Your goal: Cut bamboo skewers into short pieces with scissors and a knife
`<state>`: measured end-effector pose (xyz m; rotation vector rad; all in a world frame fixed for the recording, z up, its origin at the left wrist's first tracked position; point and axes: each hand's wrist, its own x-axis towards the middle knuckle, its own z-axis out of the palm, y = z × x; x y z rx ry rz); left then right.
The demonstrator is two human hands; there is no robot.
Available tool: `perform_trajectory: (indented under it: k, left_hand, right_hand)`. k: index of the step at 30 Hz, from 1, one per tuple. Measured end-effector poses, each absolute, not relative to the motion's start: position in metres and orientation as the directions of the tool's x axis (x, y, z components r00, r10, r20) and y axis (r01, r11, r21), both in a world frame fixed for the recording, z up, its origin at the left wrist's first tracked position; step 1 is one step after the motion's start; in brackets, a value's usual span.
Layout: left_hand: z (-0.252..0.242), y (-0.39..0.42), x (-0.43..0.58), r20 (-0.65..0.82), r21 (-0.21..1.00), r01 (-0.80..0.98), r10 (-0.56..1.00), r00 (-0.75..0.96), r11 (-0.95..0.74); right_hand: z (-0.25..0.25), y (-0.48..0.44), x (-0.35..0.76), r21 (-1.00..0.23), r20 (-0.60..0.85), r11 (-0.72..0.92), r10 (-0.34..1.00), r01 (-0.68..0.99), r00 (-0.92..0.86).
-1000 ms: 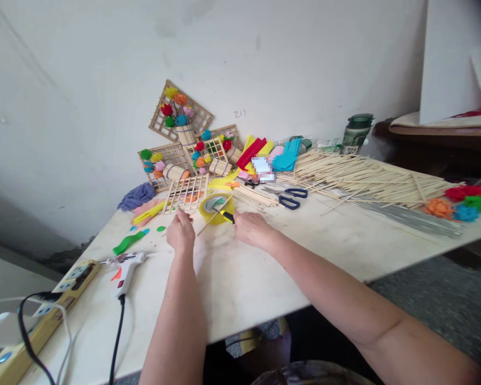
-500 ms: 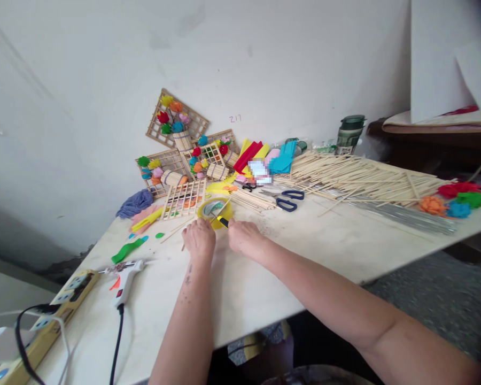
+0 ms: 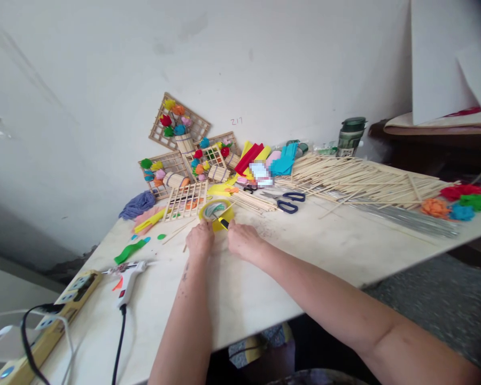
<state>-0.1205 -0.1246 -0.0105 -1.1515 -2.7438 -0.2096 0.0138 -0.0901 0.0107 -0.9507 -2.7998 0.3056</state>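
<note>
My right hand (image 3: pixel 243 238) is closed around a yellow and black craft knife (image 3: pixel 223 222), its blade pointing up and left over a roll of yellow tape (image 3: pixel 229 215). Close beside it, my left hand (image 3: pixel 200 237) is closed on a thin wooden stick (image 3: pixel 185 247); one end shows below the fingers. A stick also crosses the roll's upper right, but I cannot tell if it is the same one. The roll lies flat on the table, just beyond both hands. Where blade and stick meet is too small to make out.
Wooden lattices (image 3: pixel 186 200) with paper flowers stand behind the tape. Dark-handled scissors (image 3: pixel 287 207) lie to the right, before a heap of sticks (image 3: pixel 356 176). At left are a glue gun (image 3: pixel 129 280) with its cord and a power strip (image 3: pixel 52 326). The table's front edge is near my forearms.
The view has shifted slightly, so the scene sits a little lower and to the right. My left hand's fingers have shifted slightly; both hands keep their grip by the tape roll.
</note>
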Motion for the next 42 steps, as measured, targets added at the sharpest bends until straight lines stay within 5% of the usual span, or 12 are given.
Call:
perform_trajectory:
  k: [19,34,42]
  left_hand:
    - [-0.012,-0.128,-0.124,0.246,0.064,0.759,0.727,-0.642,0.648]
    - [-0.012,-0.127,-0.127,0.229,0.057,0.78,0.752,-0.618,0.624]
    - [-0.012,-0.128,-0.128,0.222,0.05,0.779,0.753,-0.619,0.625]
  right_hand:
    - [0.015,-0.087,0.016,-0.2,0.031,0.796,0.587,0.571,-0.809]
    - [0.028,-0.081,0.031,-0.292,-0.064,0.803,0.525,0.519,-0.849]
    - [0.024,-0.083,0.025,-0.304,-0.006,0.75,0.615,0.587,-0.788]
